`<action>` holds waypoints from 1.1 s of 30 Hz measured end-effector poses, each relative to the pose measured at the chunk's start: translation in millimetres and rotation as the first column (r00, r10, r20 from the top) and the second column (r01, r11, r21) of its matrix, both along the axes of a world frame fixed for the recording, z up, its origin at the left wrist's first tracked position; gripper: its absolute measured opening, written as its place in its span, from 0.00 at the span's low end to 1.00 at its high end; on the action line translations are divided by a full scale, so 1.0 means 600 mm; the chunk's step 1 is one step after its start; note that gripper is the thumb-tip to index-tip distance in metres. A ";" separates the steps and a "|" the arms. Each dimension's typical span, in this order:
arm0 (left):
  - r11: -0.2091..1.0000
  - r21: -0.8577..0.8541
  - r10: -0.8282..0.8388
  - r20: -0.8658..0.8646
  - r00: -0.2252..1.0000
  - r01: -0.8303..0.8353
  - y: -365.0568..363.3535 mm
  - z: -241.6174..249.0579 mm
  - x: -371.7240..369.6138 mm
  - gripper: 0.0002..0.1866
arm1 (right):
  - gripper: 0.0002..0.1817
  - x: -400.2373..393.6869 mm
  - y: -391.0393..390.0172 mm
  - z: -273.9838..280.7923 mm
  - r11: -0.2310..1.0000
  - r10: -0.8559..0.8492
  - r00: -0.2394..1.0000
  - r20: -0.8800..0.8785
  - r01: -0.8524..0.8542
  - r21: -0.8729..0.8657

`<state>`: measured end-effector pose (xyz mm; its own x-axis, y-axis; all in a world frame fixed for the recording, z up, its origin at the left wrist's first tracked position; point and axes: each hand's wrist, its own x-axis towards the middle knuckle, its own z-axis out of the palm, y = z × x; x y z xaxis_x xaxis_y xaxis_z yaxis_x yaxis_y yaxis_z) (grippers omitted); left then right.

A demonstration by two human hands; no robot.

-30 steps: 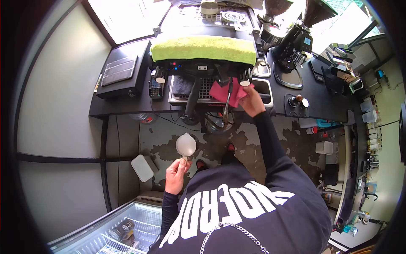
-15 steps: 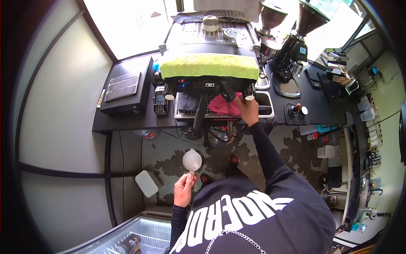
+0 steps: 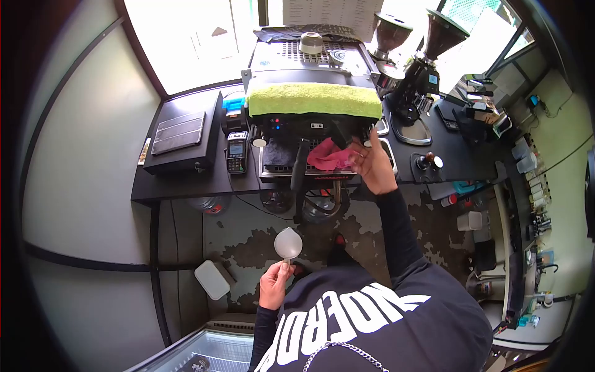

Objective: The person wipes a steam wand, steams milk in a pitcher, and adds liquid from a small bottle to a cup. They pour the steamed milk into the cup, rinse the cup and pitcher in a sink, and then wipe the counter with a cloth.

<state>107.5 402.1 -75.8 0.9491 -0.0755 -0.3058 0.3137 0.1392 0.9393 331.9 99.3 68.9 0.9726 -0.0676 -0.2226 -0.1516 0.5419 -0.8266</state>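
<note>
My left hand (image 3: 273, 285) is closed round the handle of a milk pitcher (image 3: 288, 244), held low in front of my body. The pitcher has a small spout and looks pale inside; I cannot make out its contents. My right hand (image 3: 375, 168) is raised at the right front of the espresso machine (image 3: 313, 126), fingers apart, beside the white-capped steam knob (image 3: 368, 143). Just left of those fingers lies a pink cloth (image 3: 331, 155) on the drip tray. A portafilter handle (image 3: 300, 166) juts toward me from the machine, and a dark cloth (image 3: 278, 154) rests left of it.
A yellow-green towel (image 3: 315, 100) covers the machine's front top. Two coffee grinders (image 3: 407, 115) stand to the right, near a tamper (image 3: 426, 162). On the left are a card terminal (image 3: 237, 152) and a black box (image 3: 183, 137). A glass-topped fridge (image 3: 207, 350) is at lower left.
My right hand has come back from the pink cloth and spread its fingers. The pitcher in my left hand appears slightly lower and farther right; the whole view has shifted a little.
</note>
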 end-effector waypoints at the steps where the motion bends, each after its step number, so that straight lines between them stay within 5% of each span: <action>1: 1.000 -0.021 -0.004 0.012 1.000 0.004 0.000 0.000 0.004 0.17 | 0.28 0.000 -0.001 -0.002 1.000 -0.013 1.000 -0.003 0.013 0.002; 3: 0.999 -0.023 -0.029 0.025 0.999 0.030 -0.001 0.006 0.015 0.17 | 0.24 0.008 -0.006 -0.007 0.813 -0.108 0.994 0.023 0.101 -0.574; 4: 0.999 -0.025 -0.042 0.030 0.999 0.043 -0.004 0.008 0.016 0.17 | 0.19 0.012 0.002 -0.014 0.387 -0.225 0.952 0.207 0.282 -0.878; 5: 0.998 -0.025 -0.056 0.028 0.998 0.057 -0.005 0.009 0.017 0.17 | 0.19 0.005 0.007 -0.020 0.383 -0.238 0.949 0.205 0.286 -0.878; 7: 0.996 0.003 -0.086 0.043 0.995 0.086 -0.011 0.005 0.027 0.17 | 0.17 -0.007 0.010 -0.025 -0.134 -0.098 0.787 0.609 0.596 -0.792; 8: 0.994 0.020 -0.113 0.064 0.992 0.112 -0.011 -0.002 0.030 0.16 | 0.25 -0.007 0.003 -0.032 -0.208 0.007 0.692 0.722 0.707 -0.676; 9: 0.993 0.021 -0.120 0.063 0.991 0.119 -0.013 -0.002 0.032 0.16 | 0.25 -0.008 -0.014 -0.035 -0.212 0.001 0.692 0.722 0.706 -0.676; 12: 0.990 0.005 -0.142 0.048 0.989 0.142 -0.028 0.003 0.035 0.16 | 0.39 -0.004 -0.078 -0.021 -0.444 0.352 0.751 0.559 0.660 -0.606; 13: 0.988 -0.001 -0.154 0.033 0.988 0.154 -0.033 0.004 0.038 0.16 | 0.39 0.001 -0.092 -0.005 -0.446 0.344 0.753 0.561 0.657 -0.608; 15: 0.985 0.001 -0.175 0.019 0.984 0.175 -0.045 0.006 0.045 0.16 | 0.38 0.015 -0.119 0.030 -0.464 0.653 0.641 0.404 0.759 -0.456; 17: 0.978 0.004 -0.210 -0.005 0.978 0.210 -0.055 0.005 0.048 0.17 | 0.38 0.025 -0.134 0.052 -0.477 0.703 0.626 0.338 0.767 -0.429; 20: 0.959 0.026 -0.280 -0.019 0.960 0.281 -0.076 0.020 0.059 0.17 | 0.34 0.038 -0.143 0.043 -0.362 0.873 0.429 0.231 0.888 -0.282; 22: 0.949 0.027 -0.315 -0.022 0.949 0.315 -0.093 0.023 0.067 0.17 | 0.21 0.036 -0.128 0.027 -0.304 0.799 0.425 0.425 0.896 -0.325; 23: 0.947 0.012 -0.321 -0.020 0.947 0.321 -0.106 0.021 0.072 0.17 | 0.14 0.047 -0.112 -0.004 -0.375 0.701 0.467 0.540 0.884 -0.277; 24: 0.942 -0.002 -0.337 -0.022 0.941 0.337 -0.116 0.018 0.075 0.17 | 0.22 0.037 -0.092 0.001 -0.179 0.509 0.575 0.640 0.798 -0.575; 28: 0.912 0.140 -0.388 -0.004 0.922 0.385 -0.186 0.051 0.087 0.17 | 0.41 0.059 -0.030 -0.031 -0.037 0.029 0.866 0.499 0.500 -0.865; 31: 0.869 0.193 -0.475 0.074 0.877 0.455 -0.243 0.033 0.094 0.19 | 0.46 -0.012 -0.063 -0.013 0.018 0.123 0.949 0.291 0.291 -0.957; 33: 0.854 0.187 -0.503 0.053 0.863 0.486 -0.296 0.031 0.095 0.19 | 0.44 -0.090 -0.126 -0.029 0.191 0.147 0.873 0.464 0.435 -0.880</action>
